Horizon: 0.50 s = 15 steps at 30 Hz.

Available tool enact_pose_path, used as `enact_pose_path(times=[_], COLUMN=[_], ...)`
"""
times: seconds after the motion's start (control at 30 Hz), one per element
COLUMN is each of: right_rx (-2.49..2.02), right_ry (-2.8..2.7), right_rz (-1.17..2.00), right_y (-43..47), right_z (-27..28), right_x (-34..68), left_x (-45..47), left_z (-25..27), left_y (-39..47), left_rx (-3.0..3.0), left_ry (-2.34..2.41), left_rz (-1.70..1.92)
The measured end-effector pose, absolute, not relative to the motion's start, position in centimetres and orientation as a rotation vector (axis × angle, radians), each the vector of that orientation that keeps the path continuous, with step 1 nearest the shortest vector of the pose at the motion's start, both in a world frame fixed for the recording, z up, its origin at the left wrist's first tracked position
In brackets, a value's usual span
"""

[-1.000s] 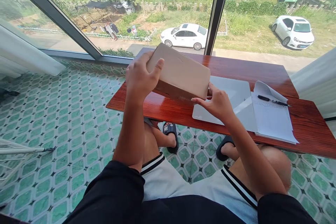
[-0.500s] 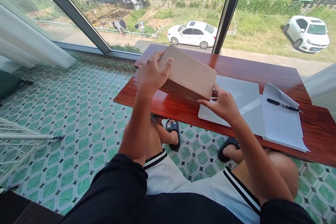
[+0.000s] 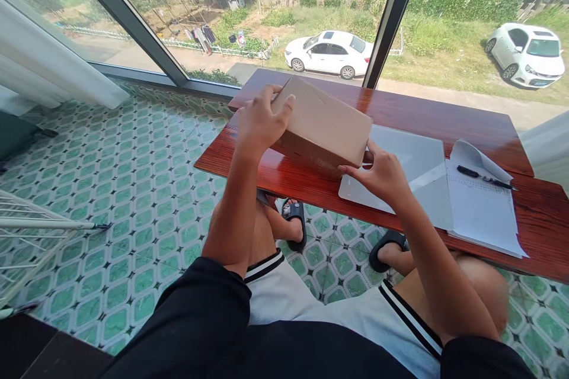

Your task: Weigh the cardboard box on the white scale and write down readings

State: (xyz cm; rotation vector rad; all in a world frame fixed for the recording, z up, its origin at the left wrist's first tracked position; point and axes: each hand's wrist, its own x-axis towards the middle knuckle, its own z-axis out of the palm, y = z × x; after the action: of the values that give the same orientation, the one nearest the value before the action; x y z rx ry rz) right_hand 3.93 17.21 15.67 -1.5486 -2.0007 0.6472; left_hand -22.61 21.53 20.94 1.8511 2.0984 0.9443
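A plain brown cardboard box (image 3: 326,121) is held tilted above the left part of the dark red wooden table (image 3: 213,157). My left hand (image 3: 265,121) grips its left end, thumb on the top face and fingers around the far side. At the lower right corner, my right hand (image 3: 377,172) holds the box with the thumb at the near bottom edge; its other fingers are partly hidden behind the corner. The underside of the box is out of sight. Just right of the box lies a flat silver laptop-like slab (image 3: 411,160), partly behind my right hand.
Written sheets of paper (image 3: 482,207) lie at the table's right, with a black pen (image 3: 484,176) on top. A white rack (image 3: 48,224) stands on the tiled floor at left. Tall windows and a pale curtain (image 3: 57,59) border the far side.
The view has shifted slightly. Both hands keep the same hold on the box, whose tilt looks nearly unchanged.
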Motion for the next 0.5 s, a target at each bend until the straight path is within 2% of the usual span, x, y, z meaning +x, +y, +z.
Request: enact_pose_path(times=[0.5], right_rx=[-1.607], right_ry=[-2.019], right_rz=[0.546], right_y=[16.9], right_z=[16.0], right_x=[2.4], left_x=[-23.9], left_z=[19.9], left_y=[22.7], left_rx=[1.827], left_ry=[2.193], left_rz=[0.807])
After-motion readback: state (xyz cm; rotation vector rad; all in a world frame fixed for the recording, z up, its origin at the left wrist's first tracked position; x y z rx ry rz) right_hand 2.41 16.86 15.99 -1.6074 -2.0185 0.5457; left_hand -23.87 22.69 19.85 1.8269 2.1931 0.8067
